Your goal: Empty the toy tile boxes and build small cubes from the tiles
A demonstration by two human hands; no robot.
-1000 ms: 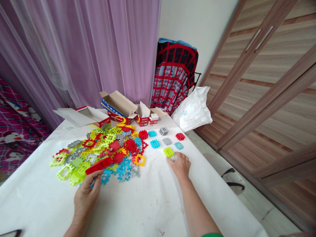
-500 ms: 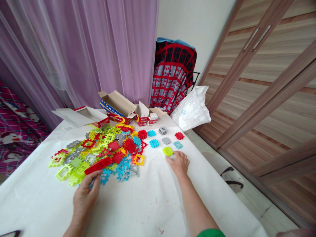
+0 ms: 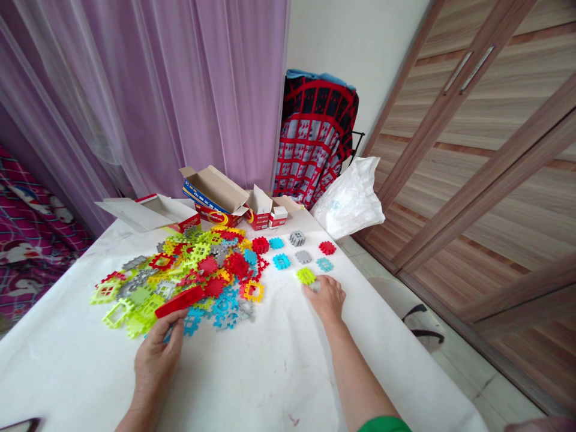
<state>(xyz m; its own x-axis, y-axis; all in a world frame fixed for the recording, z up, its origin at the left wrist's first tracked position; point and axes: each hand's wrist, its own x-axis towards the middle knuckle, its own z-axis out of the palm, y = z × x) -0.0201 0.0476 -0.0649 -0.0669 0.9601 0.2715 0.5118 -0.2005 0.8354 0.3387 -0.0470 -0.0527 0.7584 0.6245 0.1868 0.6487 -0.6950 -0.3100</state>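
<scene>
My left hand is closed on one end of a long flat red plastic piece, held tilted over the near side of a heap of coloured interlocking building pieces. At the right, my right hand rests low at the table with curled fingers gripping the right edge of a lime-green toothed square piece. Beyond it lie separate toothed squares: a grey one, a pale teal one, a red one, blue ones and a stacked grey one.
Opened cardboard boxes, one blue and others red and white, stand along the table's far edge. A white plastic bag hangs at the far right corner. The white-covered table ends at the right above a tiled floor.
Almost nothing differs. My left hand and the red piece have shifted very slightly to the right in view; my right hand stays at the lime-green piece.
</scene>
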